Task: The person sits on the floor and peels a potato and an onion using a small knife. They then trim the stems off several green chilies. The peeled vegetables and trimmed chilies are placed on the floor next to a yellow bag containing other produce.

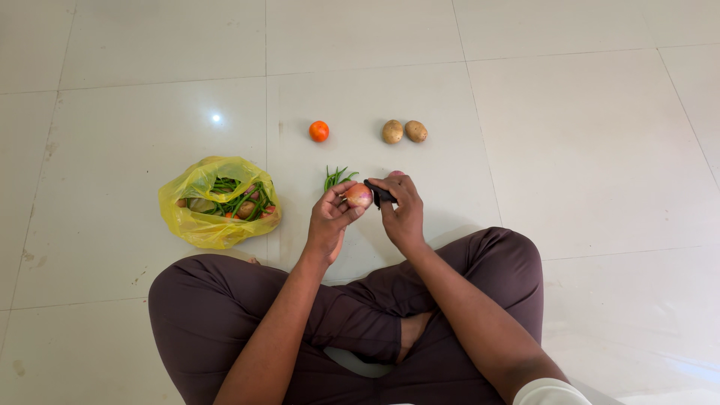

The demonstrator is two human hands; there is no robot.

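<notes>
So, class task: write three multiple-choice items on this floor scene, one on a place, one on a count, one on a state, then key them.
1. Where is the tomato?
A. left of the potatoes
B. inside the yellow bag
C. in a hand

2. How many potatoes lie on the floor?
A. one
B. two
C. four

3. The onion is
A. lying on the floor
B. inside the bag
C. held in the left hand

Key: A, it sits alone beside them; B, a pair lies together; C, fingers grip it while the right hand holds a dark tool against it.
</notes>
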